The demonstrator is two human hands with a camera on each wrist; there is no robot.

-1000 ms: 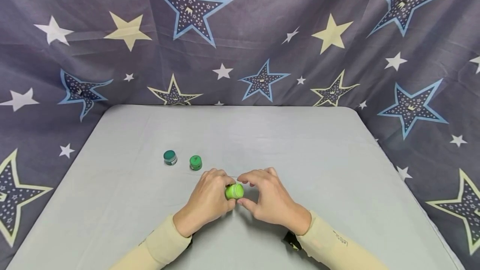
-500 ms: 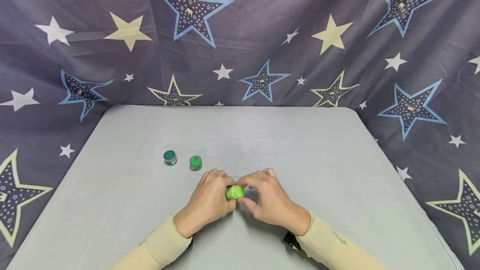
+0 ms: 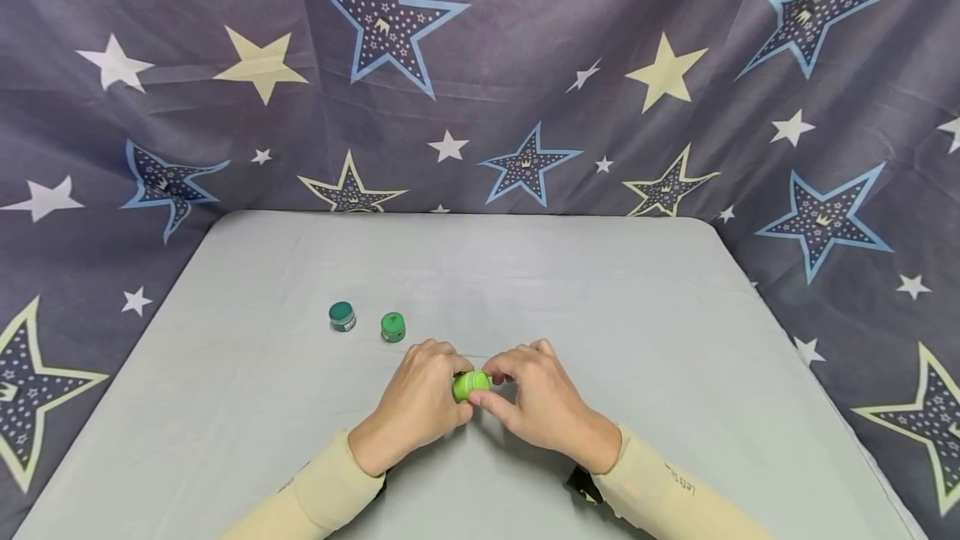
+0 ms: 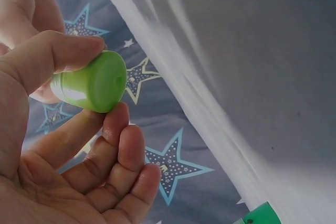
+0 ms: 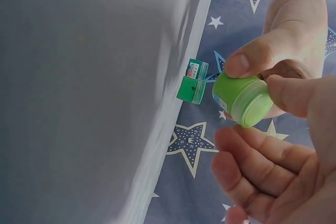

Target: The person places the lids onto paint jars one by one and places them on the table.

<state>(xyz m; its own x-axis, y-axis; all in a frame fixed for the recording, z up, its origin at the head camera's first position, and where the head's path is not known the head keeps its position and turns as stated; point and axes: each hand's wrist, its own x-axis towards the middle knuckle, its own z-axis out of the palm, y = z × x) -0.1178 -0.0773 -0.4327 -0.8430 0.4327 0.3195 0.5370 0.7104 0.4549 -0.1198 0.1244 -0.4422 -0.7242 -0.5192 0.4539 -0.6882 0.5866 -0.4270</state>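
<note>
A small lime-green jar [image 3: 467, 386] lies on its side between the two hands. My left hand [image 3: 422, 390] pinches one end of it between thumb and index finger; in the left wrist view the jar [image 4: 100, 82] shows a smooth green end, and the other fingers are loosely bent. My right hand [image 3: 534, 394] pinches the opposite end with thumb and index fingertip. In the right wrist view the jar [image 5: 239, 98] has a clear band near that end and a partly visible label. Parts of it are hidden by fingers.
Beyond the left hand, a teal jar [image 3: 342, 317] and a green jar [image 3: 393, 327] stand on the pale grey table [image 3: 600, 290]. A star-patterned cloth [image 3: 480, 73] hangs behind and around the table.
My right hand's thumb and index finger have closed in from a gap onto the lime-green jar's end. The left hand keeps its grip. The head view has shifted slightly.
</note>
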